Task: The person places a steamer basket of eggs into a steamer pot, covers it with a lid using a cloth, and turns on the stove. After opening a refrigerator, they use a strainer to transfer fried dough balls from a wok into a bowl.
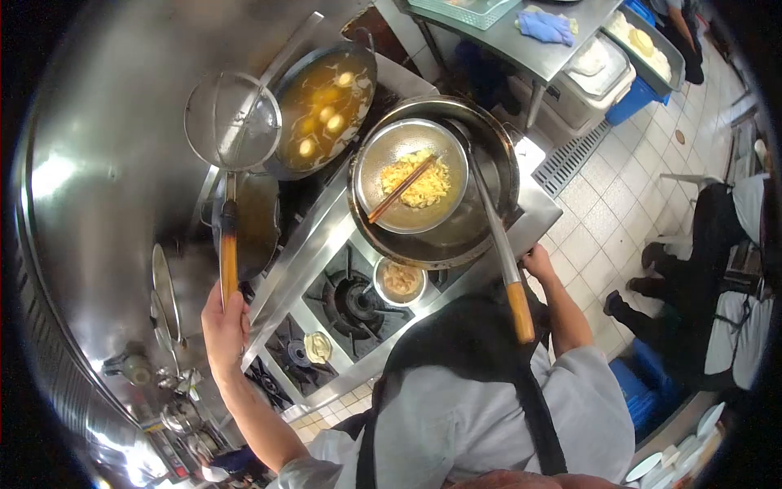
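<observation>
My left hand is closed around the wooden handle of a round mesh strainer, which is held up at the left near a wok of brown liquid. My right hand is at the front edge of the stove, fingers curled; what they grip is hidden. Between my hands, a large dark wok holds a metal bowl with yellow, egg-like pieces and a pair of chopsticks lying across them. A long-handled ladle leans over the wok's right rim.
A small bowl of pale pieces sits beside a bare burner. A second pan stands left, partly behind the strainer. Blue gloves lie on a steel table. Another person stands at the right.
</observation>
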Action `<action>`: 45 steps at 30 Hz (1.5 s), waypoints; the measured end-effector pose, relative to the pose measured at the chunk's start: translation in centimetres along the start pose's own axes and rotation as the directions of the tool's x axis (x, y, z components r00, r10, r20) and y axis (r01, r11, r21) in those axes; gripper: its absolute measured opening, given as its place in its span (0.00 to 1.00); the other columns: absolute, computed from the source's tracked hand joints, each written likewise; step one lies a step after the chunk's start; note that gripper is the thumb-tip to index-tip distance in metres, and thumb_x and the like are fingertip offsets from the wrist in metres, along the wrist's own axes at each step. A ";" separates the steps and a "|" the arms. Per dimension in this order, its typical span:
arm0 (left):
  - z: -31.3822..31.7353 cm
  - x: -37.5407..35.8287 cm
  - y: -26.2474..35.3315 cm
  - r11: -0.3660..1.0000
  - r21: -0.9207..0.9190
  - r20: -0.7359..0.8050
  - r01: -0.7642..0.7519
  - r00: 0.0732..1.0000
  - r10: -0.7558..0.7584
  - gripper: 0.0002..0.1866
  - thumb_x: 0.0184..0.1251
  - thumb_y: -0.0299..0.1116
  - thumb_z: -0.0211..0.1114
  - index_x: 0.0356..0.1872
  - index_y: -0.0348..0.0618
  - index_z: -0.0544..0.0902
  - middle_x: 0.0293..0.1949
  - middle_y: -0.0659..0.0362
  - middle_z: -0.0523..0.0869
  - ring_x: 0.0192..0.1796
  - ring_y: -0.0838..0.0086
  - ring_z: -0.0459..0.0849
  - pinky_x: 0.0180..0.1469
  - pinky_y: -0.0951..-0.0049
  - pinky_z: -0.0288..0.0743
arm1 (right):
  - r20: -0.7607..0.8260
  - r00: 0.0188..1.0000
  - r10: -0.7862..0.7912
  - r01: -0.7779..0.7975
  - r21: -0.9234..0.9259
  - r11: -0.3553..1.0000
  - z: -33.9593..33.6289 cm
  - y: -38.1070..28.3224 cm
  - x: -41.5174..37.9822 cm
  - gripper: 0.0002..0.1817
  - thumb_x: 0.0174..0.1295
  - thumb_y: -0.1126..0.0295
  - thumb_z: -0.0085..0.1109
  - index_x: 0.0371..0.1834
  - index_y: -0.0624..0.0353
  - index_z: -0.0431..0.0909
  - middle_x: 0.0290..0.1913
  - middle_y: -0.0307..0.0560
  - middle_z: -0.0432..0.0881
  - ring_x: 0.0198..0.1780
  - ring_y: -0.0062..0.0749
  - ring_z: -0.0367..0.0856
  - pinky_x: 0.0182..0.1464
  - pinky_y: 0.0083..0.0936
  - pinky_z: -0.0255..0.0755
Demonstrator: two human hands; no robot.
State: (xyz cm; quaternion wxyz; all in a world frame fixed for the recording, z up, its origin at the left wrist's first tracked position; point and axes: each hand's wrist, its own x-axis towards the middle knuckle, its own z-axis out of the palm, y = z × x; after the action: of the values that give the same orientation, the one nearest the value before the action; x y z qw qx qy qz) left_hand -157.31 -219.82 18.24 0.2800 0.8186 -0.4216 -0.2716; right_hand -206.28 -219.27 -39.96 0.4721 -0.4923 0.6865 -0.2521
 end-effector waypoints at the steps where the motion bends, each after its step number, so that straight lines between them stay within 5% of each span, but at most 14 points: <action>1: 0.0 0.1 0.1 1.000 -0.001 0.012 0.001 1.000 -0.001 0.18 0.80 0.32 0.59 0.66 0.40 0.78 0.27 0.68 0.78 0.18 0.90 0.68 0.17 0.86 0.58 | -0.003 1.000 0.001 -0.001 0.004 1.000 0.1 -0.1 0.0 0.16 0.59 0.77 0.59 0.50 0.69 0.83 0.42 0.59 0.90 0.42 0.45 0.91 0.44 0.38 0.84; 7: 0.9 0.3 1.1 1.000 0.001 0.054 -0.008 0.999 0.008 0.16 0.80 0.35 0.60 0.62 0.41 0.79 0.28 0.68 0.77 0.19 0.92 0.68 0.16 0.87 0.57 | 0.018 0.999 0.032 -0.032 0.027 0.999 -0.5 -1.6 -1.0 0.25 0.61 0.69 0.61 0.63 0.65 0.75 0.50 0.66 0.87 0.53 0.57 0.87 0.56 0.43 0.80; 12: 1.3 0.8 1.2 0.998 -0.061 0.038 0.012 0.999 -0.010 0.15 0.81 0.37 0.61 0.61 0.42 0.78 0.30 0.68 0.78 0.19 0.92 0.68 0.14 0.88 0.57 | -0.034 0.995 0.096 -0.091 0.127 0.988 -1.0 -2.7 -3.6 0.36 0.63 0.61 0.68 0.72 0.63 0.67 0.57 0.64 0.85 0.57 0.55 0.86 0.60 0.40 0.78; 16: 2.2 1.5 0.9 0.970 -0.243 0.061 0.032 0.998 -0.018 0.07 0.82 0.34 0.59 0.50 0.43 0.77 0.30 0.66 0.78 0.17 0.90 0.67 0.13 0.87 0.57 | -0.034 0.991 0.127 -0.121 0.152 0.981 -1.9 -2.6 -5.7 0.40 0.62 0.57 0.71 0.73 0.66 0.67 0.57 0.65 0.85 0.59 0.54 0.85 0.61 0.40 0.77; 22: 5.0 2.2 0.7 0.914 -0.404 0.005 0.036 0.999 -0.037 0.08 0.82 0.36 0.59 0.42 0.45 0.75 0.30 0.66 0.77 0.16 0.90 0.66 0.12 0.86 0.56 | 0.045 0.974 0.220 -0.223 0.089 0.971 -2.4 1.9 -6.8 0.37 0.66 0.58 0.70 0.71 0.72 0.68 0.48 0.60 0.88 0.42 0.38 0.89 0.46 0.33 0.82; 25: 4.7 3.7 -1.6 0.937 -0.349 0.003 -0.006 1.000 0.007 0.08 0.81 0.37 0.60 0.41 0.46 0.75 0.30 0.66 0.77 0.16 0.90 0.66 0.12 0.87 0.56 | 0.088 0.947 0.309 -0.318 0.116 0.941 -3.4 2.8 -6.9 0.38 0.65 0.51 0.68 0.71 0.68 0.71 0.52 0.62 0.88 0.53 0.48 0.88 0.57 0.38 0.79; 30: 7.2 3.0 -1.0 0.996 -0.045 -0.143 -0.075 0.987 0.068 0.15 0.80 0.35 0.61 0.61 0.43 0.78 0.27 0.67 0.77 0.18 0.89 0.70 0.15 0.84 0.60 | 0.027 0.976 0.215 -0.216 0.061 0.974 -3.4 7.1 -5.7 0.35 0.65 0.53 0.67 0.65 0.72 0.74 0.48 0.65 0.88 0.49 0.49 0.89 0.53 0.37 0.81; 33: 7.9 4.0 -3.0 0.987 -0.031 -0.190 -0.160 0.970 0.151 0.15 0.80 0.34 0.61 0.61 0.42 0.78 0.27 0.67 0.77 0.19 0.89 0.70 0.15 0.85 0.61 | 0.058 0.974 0.218 -0.219 0.029 0.975 -4.4 6.8 -5.2 0.32 0.66 0.59 0.67 0.66 0.73 0.74 0.42 0.61 0.89 0.40 0.42 0.90 0.46 0.36 0.82; 36: 8.8 2.3 -1.5 0.924 -0.370 -0.084 -0.099 0.994 0.073 0.10 0.80 0.34 0.61 0.53 0.40 0.80 0.27 0.66 0.78 0.18 0.89 0.69 0.14 0.86 0.59 | 0.104 0.956 0.273 -0.285 0.134 0.949 -6.3 3.0 -5.6 0.31 0.66 0.63 0.66 0.66 0.75 0.73 0.37 0.57 0.89 0.32 0.32 0.88 0.32 0.29 0.82; 38: 8.7 1.3 -1.7 0.809 -0.587 0.039 -0.031 0.997 0.067 0.07 0.79 0.33 0.61 0.48 0.40 0.79 0.26 0.66 0.79 0.15 0.89 0.67 0.11 0.86 0.58 | 0.130 0.958 0.255 -0.272 0.130 0.954 -7.0 3.3 -5.3 0.30 0.67 0.64 0.66 0.66 0.75 0.73 0.37 0.57 0.89 0.32 0.33 0.88 0.31 0.29 0.82; 45: 10.9 -4.6 -3.2 0.770 -0.627 0.202 0.118 0.979 0.014 0.17 0.71 0.32 0.72 0.56 0.38 0.81 0.22 0.66 0.77 0.13 0.87 0.66 0.12 0.84 0.54 | 0.253 0.911 0.326 -0.348 0.045 0.937 -9.2 2.3 -4.0 0.31 0.68 0.65 0.66 0.69 0.72 0.70 0.39 0.57 0.87 0.35 0.34 0.88 0.33 0.31 0.83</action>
State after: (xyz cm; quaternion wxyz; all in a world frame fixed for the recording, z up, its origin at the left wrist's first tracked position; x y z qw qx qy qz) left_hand -165.28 -216.93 9.45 0.4896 0.6564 -0.3076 -0.4845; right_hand -215.25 -215.80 -36.35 0.6099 -0.3719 0.6865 -0.1355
